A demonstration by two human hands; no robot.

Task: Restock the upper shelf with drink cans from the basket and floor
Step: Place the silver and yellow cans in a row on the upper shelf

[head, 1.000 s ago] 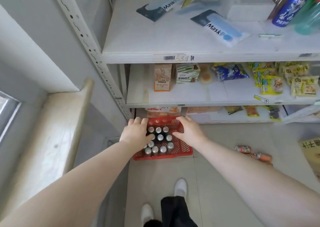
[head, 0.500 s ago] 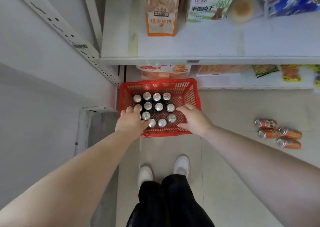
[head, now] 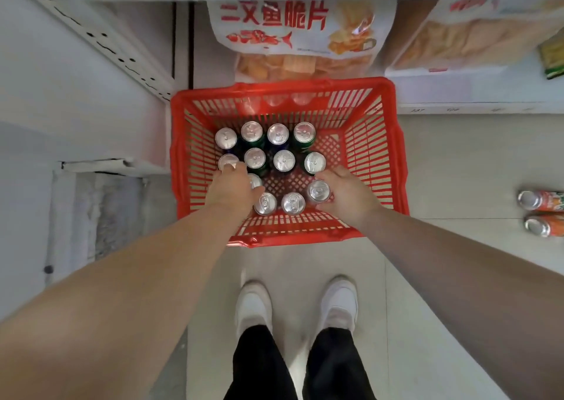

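A red plastic basket (head: 374, 155) stands on the floor in front of my feet. Several upright drink cans with silver tops (head: 277, 134) fill its left and middle part. My left hand (head: 232, 189) reaches into the left side and curls down over a can that is mostly hidden beneath it (head: 255, 181), fingertips touching the can behind. My right hand (head: 346, 192) grips a can (head: 318, 190) at the front right of the group. Two orange cans (head: 540, 200) lie on the floor at the far right. The upper shelf is out of view.
The bottom shelf just behind the basket holds a large snack bag with red print (head: 302, 33) and a flat pack (head: 476, 42). A perforated white shelf post (head: 100, 42) runs at the left. My white shoes (head: 253, 305) stand on the tiled floor.
My view has dropped and moved close over the basket. Both hands went deeper among the cans and closed round one each. The higher shelves left the view.
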